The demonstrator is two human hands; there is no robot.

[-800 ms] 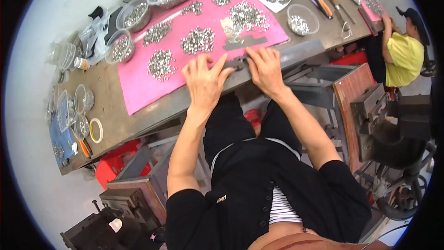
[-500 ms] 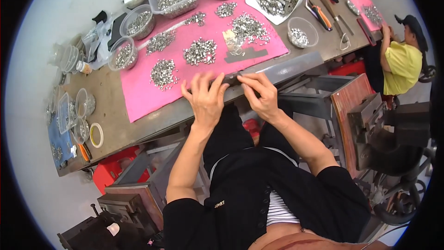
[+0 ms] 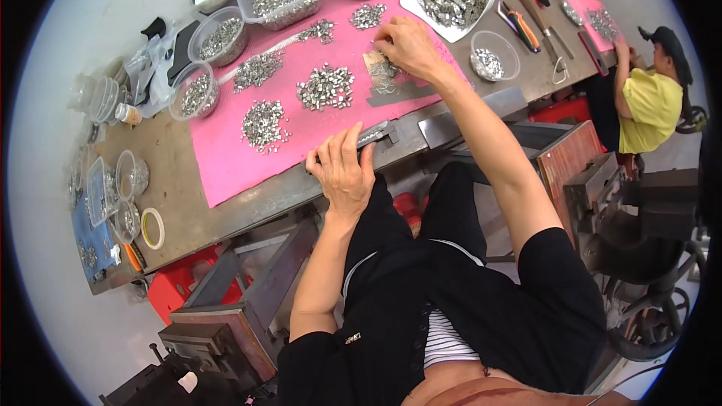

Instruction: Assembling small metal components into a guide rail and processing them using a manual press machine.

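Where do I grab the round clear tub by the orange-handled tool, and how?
Probably pinch the near rim of the tub, coming from the person's side: it stands upright and open, silver bits sit low inside, and the orange-handled tool lies beyond.

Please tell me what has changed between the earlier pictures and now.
The right hand has let go of the dark metal bar and moved forward over the pink mat. The left hand stays on the bar; the uncovered piles of small metal pieces look unchanged.

The left hand (image 3: 344,171) has its fingers bent; the right hand (image 3: 410,48) is farther forward, its forearm (image 3: 492,135) outstretched.
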